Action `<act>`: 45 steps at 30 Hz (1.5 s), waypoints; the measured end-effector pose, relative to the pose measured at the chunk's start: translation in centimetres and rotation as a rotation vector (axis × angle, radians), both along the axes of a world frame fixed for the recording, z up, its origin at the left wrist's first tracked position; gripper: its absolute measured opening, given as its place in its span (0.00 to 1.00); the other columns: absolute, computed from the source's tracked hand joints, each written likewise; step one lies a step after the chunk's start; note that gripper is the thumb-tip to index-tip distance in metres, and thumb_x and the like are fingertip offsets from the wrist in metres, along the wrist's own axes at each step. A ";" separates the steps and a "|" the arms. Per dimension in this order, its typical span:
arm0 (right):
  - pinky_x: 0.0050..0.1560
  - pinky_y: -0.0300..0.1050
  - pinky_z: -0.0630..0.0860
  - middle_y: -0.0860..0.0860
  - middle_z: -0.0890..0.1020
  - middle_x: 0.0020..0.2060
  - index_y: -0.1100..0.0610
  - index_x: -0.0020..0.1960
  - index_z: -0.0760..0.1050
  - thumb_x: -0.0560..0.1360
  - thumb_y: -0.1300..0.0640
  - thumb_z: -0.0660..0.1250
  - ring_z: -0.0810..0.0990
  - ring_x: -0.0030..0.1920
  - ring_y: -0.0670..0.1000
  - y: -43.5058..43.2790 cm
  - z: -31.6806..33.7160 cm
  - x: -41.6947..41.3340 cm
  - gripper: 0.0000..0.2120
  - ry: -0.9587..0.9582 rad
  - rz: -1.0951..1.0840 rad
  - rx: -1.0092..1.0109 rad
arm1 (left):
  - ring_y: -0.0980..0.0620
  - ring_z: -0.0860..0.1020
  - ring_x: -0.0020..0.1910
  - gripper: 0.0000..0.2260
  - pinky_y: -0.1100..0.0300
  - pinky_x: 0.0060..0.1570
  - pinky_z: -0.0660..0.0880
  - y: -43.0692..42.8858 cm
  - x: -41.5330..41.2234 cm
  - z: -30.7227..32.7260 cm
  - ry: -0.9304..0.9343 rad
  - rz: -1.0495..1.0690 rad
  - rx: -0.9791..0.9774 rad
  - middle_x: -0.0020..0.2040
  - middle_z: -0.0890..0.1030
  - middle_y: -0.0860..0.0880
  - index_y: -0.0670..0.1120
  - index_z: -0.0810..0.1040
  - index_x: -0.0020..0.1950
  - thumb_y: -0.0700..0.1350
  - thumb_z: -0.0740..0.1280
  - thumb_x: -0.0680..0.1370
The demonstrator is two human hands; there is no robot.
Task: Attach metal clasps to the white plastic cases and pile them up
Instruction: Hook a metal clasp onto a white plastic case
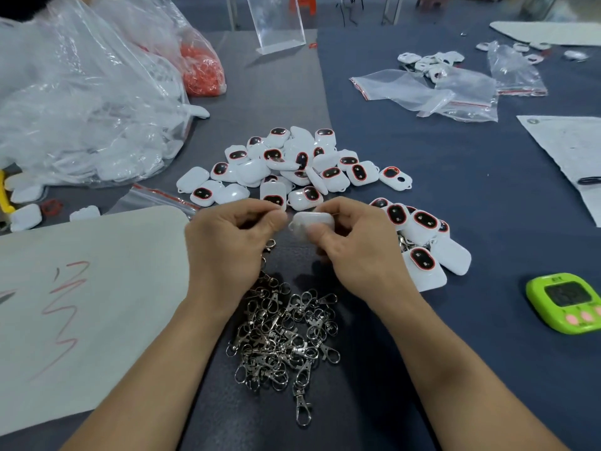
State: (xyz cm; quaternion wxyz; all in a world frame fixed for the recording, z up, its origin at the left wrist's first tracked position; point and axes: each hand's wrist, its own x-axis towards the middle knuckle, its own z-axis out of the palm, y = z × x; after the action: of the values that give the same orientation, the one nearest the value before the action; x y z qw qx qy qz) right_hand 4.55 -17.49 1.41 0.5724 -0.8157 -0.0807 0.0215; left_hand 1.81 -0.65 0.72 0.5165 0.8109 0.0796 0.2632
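Attach step in hand, just beyond clasp heap (283,333): fingers of right hand (351,242) clamped round one white case (312,222), fingers of left hand (224,242) pinched on dangling clasp (270,245); next, likely: hooking clasp through case loop.

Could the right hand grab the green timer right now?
Probably not yet: the right hand is busy holding a white case. Otherwise the way looks open; only a few flat-lying cases sit between it and the green timer.
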 end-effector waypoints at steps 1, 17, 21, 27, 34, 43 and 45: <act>0.36 0.50 0.82 0.50 0.85 0.34 0.49 0.46 0.80 0.77 0.58 0.73 0.83 0.31 0.52 -0.1 -0.1 0.1 0.04 0.023 -0.027 0.018 | 0.60 0.84 0.38 0.04 0.59 0.43 0.79 0.5 0.0 0.2 0.053 0.080 0.065 0.37 0.84 0.63 0.61 0.86 0.42 0.52 0.78 0.71; 0.42 0.53 0.85 0.54 0.85 0.35 0.52 0.44 0.81 0.73 0.62 0.72 0.86 0.36 0.54 0.1 -0.7 0.5 0.05 0.148 -0.008 0.179 | 0.48 0.80 0.46 0.04 0.58 0.39 0.62 -0.5 -0.9 0.0 0.372 0.153 0.698 0.45 0.83 0.57 0.60 0.84 0.47 0.57 0.70 0.77; 0.44 0.66 0.83 0.58 0.83 0.40 0.52 0.40 0.72 0.67 0.64 0.67 0.85 0.43 0.63 0.0 -1.2 0.6 0.08 0.078 -0.031 0.068 | 0.49 0.80 0.43 0.07 0.58 0.40 0.64 0.1 -1.1 0.5 0.356 0.188 0.689 0.40 0.82 0.58 0.60 0.83 0.42 0.56 0.65 0.71; 0.44 0.56 0.84 0.47 0.84 0.41 0.44 0.45 0.76 0.69 0.66 0.66 0.84 0.42 0.52 -0.1 -1.3 0.8 0.16 0.042 -0.008 0.011 | 0.55 0.74 0.43 0.05 0.58 0.40 0.66 1.5 -1.4 0.7 0.398 -0.001 0.738 0.38 0.77 0.61 0.60 0.78 0.42 0.55 0.66 0.68; 0.33 0.32 0.73 0.41 0.84 0.34 0.46 0.44 0.86 0.72 0.58 0.74 0.79 0.34 0.40 0.3 -1.3 0.3 0.07 -0.020 0.038 -0.099 | 0.55 0.75 0.43 0.04 0.57 0.44 0.69 0.8 -0.7 -0.4 0.314 -0.157 0.544 0.40 0.78 0.59 0.57 0.79 0.43 0.51 0.72 0.76; 0.35 0.48 0.79 0.48 0.84 0.32 0.45 0.43 0.85 0.70 0.51 0.76 0.80 0.32 0.46 0.2 -1.2 0.5 0.03 0.029 0.076 -0.033 | 0.59 0.83 0.34 0.06 0.68 0.39 0.77 -0.8 -0.3 -0.6 0.142 -0.227 -0.071 0.36 0.86 0.55 0.53 0.83 0.43 0.43 0.72 0.77; 0.34 0.48 0.77 0.50 0.84 0.31 0.45 0.43 0.85 0.69 0.50 0.76 0.79 0.30 0.46 0.3 -1.2 0.5 0.03 0.065 0.090 0.006 | 0.51 0.86 0.37 0.07 0.58 0.43 0.83 -1.0 -0.2 -0.3 0.140 -0.209 -0.226 0.38 0.87 0.51 0.54 0.84 0.43 0.42 0.72 0.78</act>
State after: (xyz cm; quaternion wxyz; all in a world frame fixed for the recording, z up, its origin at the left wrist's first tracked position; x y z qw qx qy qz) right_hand 5.05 -17.21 0.21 0.5757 -0.8084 -0.0987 0.0734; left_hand 1.57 -1.65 0.38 0.6223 0.7678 0.0600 0.1402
